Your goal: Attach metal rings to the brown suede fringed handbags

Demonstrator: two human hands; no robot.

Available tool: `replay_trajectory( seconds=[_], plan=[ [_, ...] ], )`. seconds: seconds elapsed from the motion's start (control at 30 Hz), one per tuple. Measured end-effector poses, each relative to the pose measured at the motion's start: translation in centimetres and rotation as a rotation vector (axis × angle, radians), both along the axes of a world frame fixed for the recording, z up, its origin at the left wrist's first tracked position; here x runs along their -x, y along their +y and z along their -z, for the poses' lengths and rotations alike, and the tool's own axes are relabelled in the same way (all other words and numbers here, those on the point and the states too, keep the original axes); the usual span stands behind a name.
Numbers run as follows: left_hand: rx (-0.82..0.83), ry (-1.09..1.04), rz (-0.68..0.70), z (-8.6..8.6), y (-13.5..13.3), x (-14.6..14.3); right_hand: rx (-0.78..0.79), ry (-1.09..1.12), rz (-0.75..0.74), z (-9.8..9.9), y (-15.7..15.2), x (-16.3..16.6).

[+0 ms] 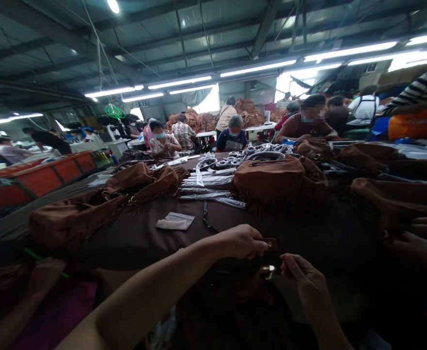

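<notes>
My left hand (240,241) is closed in a pinch on a small brown strap tab (270,243) at the near edge of the dark table (133,238). My right hand (302,282) sits just below and to the right, fingers pinched at a shiny metal clasp (267,269) on the same dark brown bag (231,296), which lies in shadow below my hands. A small white plastic packet (175,221) lies on the table beyond my left forearm.
Brown fringed bags (279,180) and folded brown pieces (89,214) are heaped across the table, with silver chain straps (257,151) and plastic sleeves (209,189) behind. Another person's hand (417,243) rests at the right. Seated workers fill the far side; orange bins (34,180) stand left.
</notes>
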State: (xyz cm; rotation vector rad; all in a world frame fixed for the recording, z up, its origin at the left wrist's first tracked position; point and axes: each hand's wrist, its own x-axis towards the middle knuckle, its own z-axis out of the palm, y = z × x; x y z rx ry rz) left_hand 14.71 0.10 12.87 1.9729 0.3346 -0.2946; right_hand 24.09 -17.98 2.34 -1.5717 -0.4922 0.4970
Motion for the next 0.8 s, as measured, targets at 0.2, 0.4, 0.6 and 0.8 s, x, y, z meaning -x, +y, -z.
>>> replay_trajectory(
  seconds=[0.2,0.4,0.6,0.8],
  plan=[
    [-0.024,0.029,-0.005,0.2,-0.5,-0.1,-0.081,0.041,-0.052,-0.4,0.4,0.2],
    [0.102,0.066,0.005,0.4,-1.0,-0.1,-0.098,0.119,-0.159,-1.9,1.8,0.9],
    [0.015,-0.013,0.041,0.0,1.3,0.4,-0.005,0.132,-0.172,-4.3,3.3,1.0],
    [-0.292,-0.155,-0.155,-0.7,8.4,4.2,0.104,0.051,-0.041,-3.8,4.8,-2.9]
  ],
)
